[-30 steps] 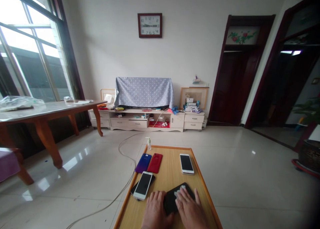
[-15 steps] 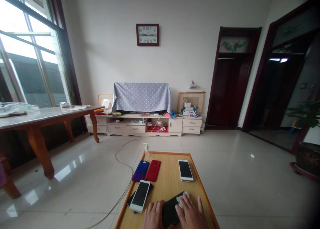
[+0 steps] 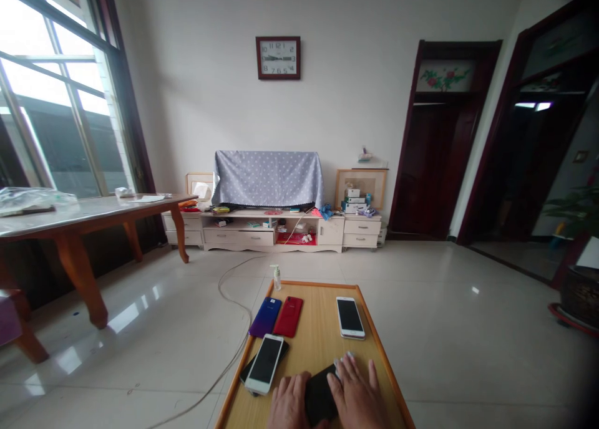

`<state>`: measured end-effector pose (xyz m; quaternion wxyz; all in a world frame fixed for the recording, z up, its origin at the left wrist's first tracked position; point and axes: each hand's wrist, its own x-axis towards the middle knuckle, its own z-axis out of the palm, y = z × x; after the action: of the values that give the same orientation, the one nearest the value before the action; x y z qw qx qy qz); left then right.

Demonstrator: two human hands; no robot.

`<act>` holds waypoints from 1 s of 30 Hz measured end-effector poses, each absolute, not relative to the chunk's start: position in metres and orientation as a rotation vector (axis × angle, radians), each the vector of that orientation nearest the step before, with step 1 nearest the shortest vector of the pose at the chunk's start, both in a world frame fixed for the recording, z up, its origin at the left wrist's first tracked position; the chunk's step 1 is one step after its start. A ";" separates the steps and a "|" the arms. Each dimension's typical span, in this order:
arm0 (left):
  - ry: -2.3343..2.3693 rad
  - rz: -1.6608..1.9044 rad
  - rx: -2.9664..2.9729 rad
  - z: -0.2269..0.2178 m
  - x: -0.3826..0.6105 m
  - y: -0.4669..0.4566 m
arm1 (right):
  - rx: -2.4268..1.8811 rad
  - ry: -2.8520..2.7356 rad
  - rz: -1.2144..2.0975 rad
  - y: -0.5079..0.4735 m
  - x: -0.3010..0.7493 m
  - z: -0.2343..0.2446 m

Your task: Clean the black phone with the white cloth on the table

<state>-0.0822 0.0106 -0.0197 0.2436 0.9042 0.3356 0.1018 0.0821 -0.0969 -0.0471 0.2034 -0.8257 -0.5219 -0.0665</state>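
Observation:
A black smartphone [image 3: 320, 396] lies at the near end of the small wooden table [image 3: 314, 329]. My left hand [image 3: 289, 401] grips its left edge with the fingers bent, the thumb at its lower end. Over the phone's right side, my right hand [image 3: 356, 394] presses a crumpled white wipe [image 3: 345, 358] down under its fingers; most of the wipe is hidden. Left of my hands, a white smartphone [image 3: 264, 364] rests across another dark phone [image 3: 248, 369]. Beyond are a blue-purple phone [image 3: 266, 317] and a red phone [image 3: 289, 317], both back up.
Another white phone [image 3: 350, 317] lies at the table's right, seemingly stacked on one more. A clear pump bottle [image 3: 276, 278] stands at the far left corner. A cable [image 3: 234, 299] runs over the floor at left. Farther off are a TV cabinet [image 3: 243, 237] and a larger table [image 3: 107, 217].
My right hand has slid slightly over the phone, and less of the wipe shows. My left hand keeps its grip. The camera view has shifted a little.

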 end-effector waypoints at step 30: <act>0.939 0.305 2.473 -0.031 -0.080 0.017 | -2.124 -1.773 -0.090 -0.078 0.071 -0.073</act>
<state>-0.0801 0.0168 -0.0310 0.2372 0.9022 0.3426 0.1113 0.0710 -0.0777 -0.0727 0.1855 -0.7540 -0.6293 -0.0321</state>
